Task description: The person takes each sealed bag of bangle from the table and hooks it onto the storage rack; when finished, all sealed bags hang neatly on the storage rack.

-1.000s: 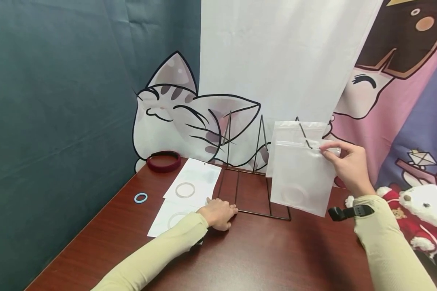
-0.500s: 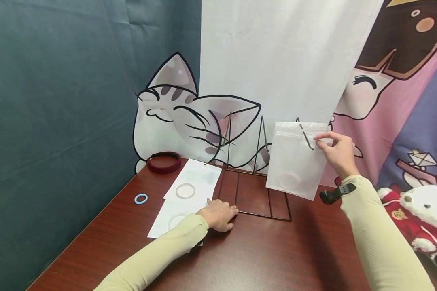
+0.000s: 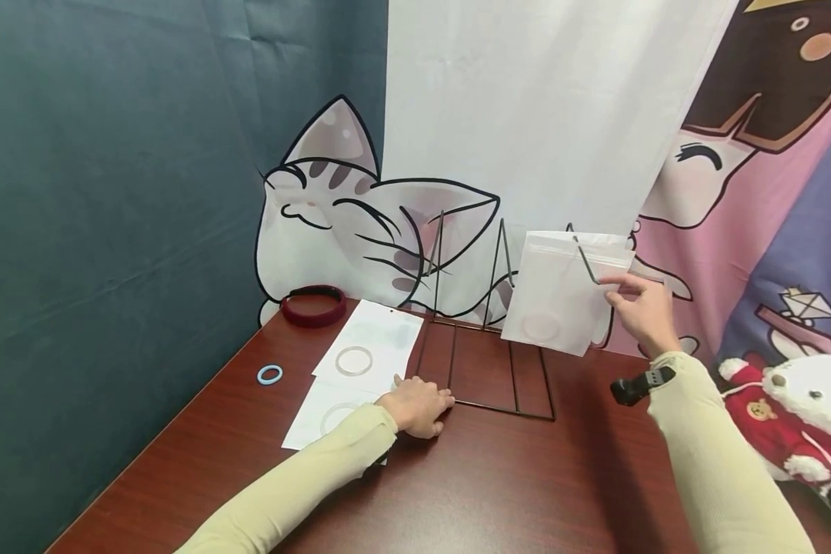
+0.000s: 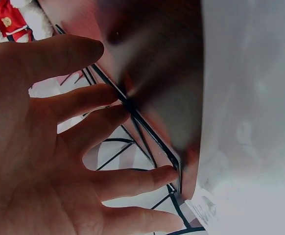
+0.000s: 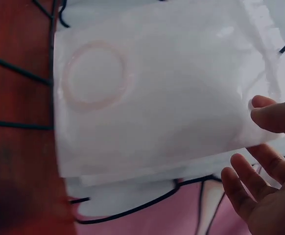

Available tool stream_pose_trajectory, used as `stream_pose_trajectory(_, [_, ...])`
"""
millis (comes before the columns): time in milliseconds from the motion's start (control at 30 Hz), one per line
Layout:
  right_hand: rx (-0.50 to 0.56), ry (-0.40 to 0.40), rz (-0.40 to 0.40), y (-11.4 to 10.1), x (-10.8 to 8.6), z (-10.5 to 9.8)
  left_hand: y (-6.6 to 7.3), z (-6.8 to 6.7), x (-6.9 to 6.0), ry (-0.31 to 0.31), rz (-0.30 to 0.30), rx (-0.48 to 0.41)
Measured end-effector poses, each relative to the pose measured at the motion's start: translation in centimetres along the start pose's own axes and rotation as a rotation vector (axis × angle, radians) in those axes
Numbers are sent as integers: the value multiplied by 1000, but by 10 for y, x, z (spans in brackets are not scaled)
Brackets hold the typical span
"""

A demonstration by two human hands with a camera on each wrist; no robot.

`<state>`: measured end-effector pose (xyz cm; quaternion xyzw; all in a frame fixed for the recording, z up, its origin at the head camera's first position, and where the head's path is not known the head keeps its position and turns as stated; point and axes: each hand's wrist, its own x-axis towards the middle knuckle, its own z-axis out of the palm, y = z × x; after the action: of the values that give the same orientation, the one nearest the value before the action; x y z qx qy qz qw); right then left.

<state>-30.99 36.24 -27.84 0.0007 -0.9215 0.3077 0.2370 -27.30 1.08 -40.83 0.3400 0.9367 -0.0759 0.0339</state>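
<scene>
head bright | soft shadow on table [image 3: 485, 485] | wrist views dim | near white sheet [image 4: 250, 112] blurred

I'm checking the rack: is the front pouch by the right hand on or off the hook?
On: in the head view, the hook emerges in front of the front pouch, its tip beside the right hand.

ring [image 5: 96, 105] in bag [image 5: 191, 88] blurred, colour perhaps pinkish

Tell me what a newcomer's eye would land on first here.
Probably the big smiling cartoon cat on the cloth behind the table. Next, the white bags hanging on a hook at the right of the wire rack, with the right hand close by. Then the white plush toy in red, at the head view's right edge.
</scene>
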Motion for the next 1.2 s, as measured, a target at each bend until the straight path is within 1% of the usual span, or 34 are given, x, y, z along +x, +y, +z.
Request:
stream_pose_trajectory(100, [-19, -9, 1, 12, -9, 8, -3, 0, 1, -5, -6, -44])
stream_pose_trajectory(200, [-12, -41, 9, 25, -20, 18, -7, 0, 2, -8, -39, -105])
stream_pose_trajectory(267, [-14, -90, 10, 33, -27, 25, -10, 1, 2, 14, -33, -126])
stream_pose_trajectory(300, [-16, -135, 7, 38, -31, 28, -11, 2, 2, 30, -17, -125])
stream_pose_trajectory(367, [10, -278, -12, 47, -39, 34, -14, 3, 1, 70, 30, -107])
stream_pose_trajectory(433, [41, -471, -21, 56, -47, 41, -17, 5, 1, 115, 85, -77])
stream_pose_trajectory(500, [74, -667, -13, 63, -54, 49, -22, 6, 0, 145, 129, -79])
stream_pose_trajectory(533, [86, -737, -6, 65, -57, 52, -25, 6, -1, 154, 145, -93])
stream_pose_trajectory(567, [78, -780, 3, 65, -61, 56, -28, 5, -1, 159, 156, -114])
stream_pose_trajectory(600, [60, -803, -3, 65, -64, 59, -31, 4, -1, 162, 166, -145])
stream_pose_trajectory(633, [36, -805, -20, 64, -68, 62, -35, 3, -1, 161, 172, -182])
stream_pose_trajectory(700, [-11, -776, -69, 59, -74, 67, -44, 0, -1, 153, 180, -251])
stream_pose_trajectory(767, [-51, -752, -119, 53, -79, 72, -55, -3, -1, 149, 169, -310])
stream_pose_trajectory(833, [-84, -747, -160, 49, -84, 76, -68, -4, -1, 155, 157, -357])
stream_pose_trajectory(933, [-139, -759, -188, 46, -92, 79, -94, -2, 2, 193, 142, -417])
stream_pose_trajectory(1000, [-163, -762, -180, 46, -97, 81, -114, 2, 4, 224, 109, -459])
stream_pose_trajectory(1067, [-162, -782, -154, 46, -102, 83, -134, 7, 6, 264, 59, -499])
stream_pose_trajectory(1133, [-151, -814, -119, 46, -105, 85, -153, 13, 8, 294, -23, -563])
stream_pose_trajectory(1200, [-149, -856, -88, 46, -108, 87, -168, 16, 9, 315, -106, -629])
